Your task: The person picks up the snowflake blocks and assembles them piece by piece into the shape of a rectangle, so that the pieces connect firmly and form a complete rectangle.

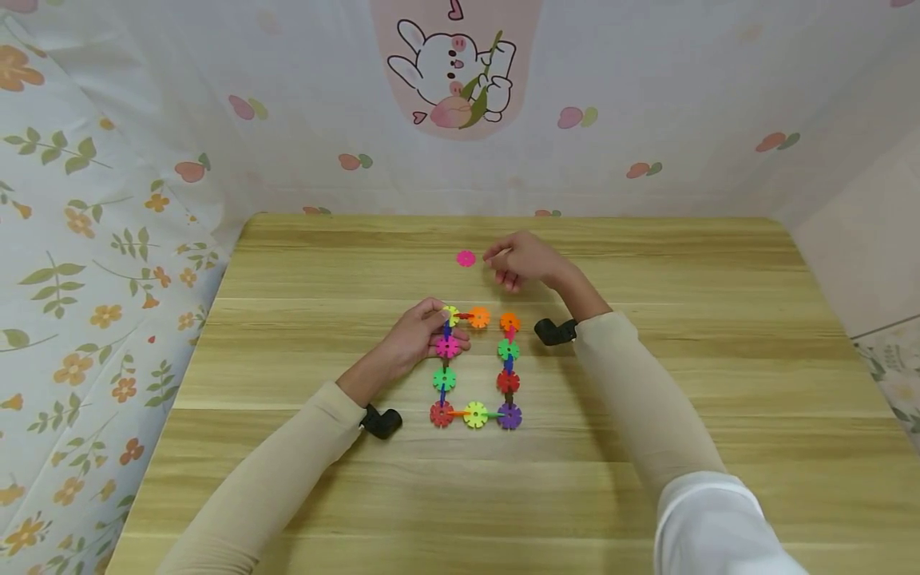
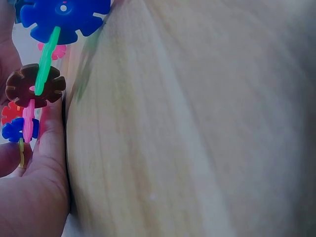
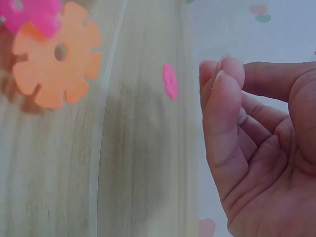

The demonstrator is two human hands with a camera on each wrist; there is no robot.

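A frame of notched plastic snowflake discs in mixed colours lies on the table, with a gap in its top side between two orange discs. My left hand pinches the yellow disc at its upper left corner; the fingers reach behind the pink disc below. In the left wrist view, a blue disc, a green disc and a brown disc stand linked beside the palm. Beyond the frame, my right hand hovers just right of a loose pink disc, fingers loosely bent, holding nothing visible.
The wooden table carries the discs. Patterned cloth hangs along its back and left side. A black wrist camera sits by the left cuff, another black camera by the right.
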